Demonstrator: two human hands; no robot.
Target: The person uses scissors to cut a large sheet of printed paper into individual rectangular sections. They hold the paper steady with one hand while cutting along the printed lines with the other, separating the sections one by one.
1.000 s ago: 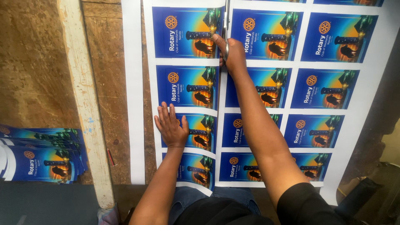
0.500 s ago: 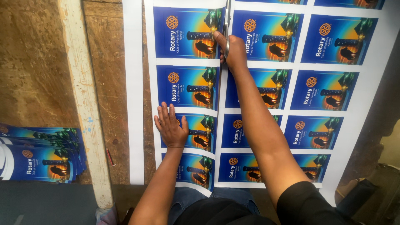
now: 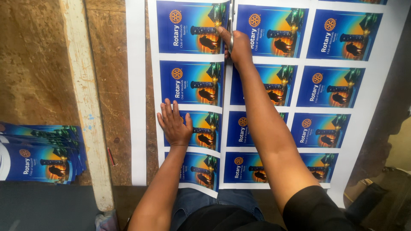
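Note:
A large white printed sheet (image 3: 376,64) covered with several blue and orange cards lies on a wooden table. My right hand (image 3: 238,45) is stretched far forward, shut on a pair of scissors (image 3: 231,19) whose blades run along the white gap between two card columns. A cut column strip (image 3: 192,81) lies left of that gap. My left hand (image 3: 174,124) rests flat, fingers apart, on this strip, pressing it down.
A narrow white offcut strip (image 3: 137,85) lies left of the sheet. A stack of cut blue cards (image 3: 40,156) sits at the far left, beyond a pale wooden batten (image 3: 83,98). A small red pencil (image 3: 111,156) lies on the wood.
My right hand with the scissors has edged a little further up the gap. The left hand stays pressed on the strip.

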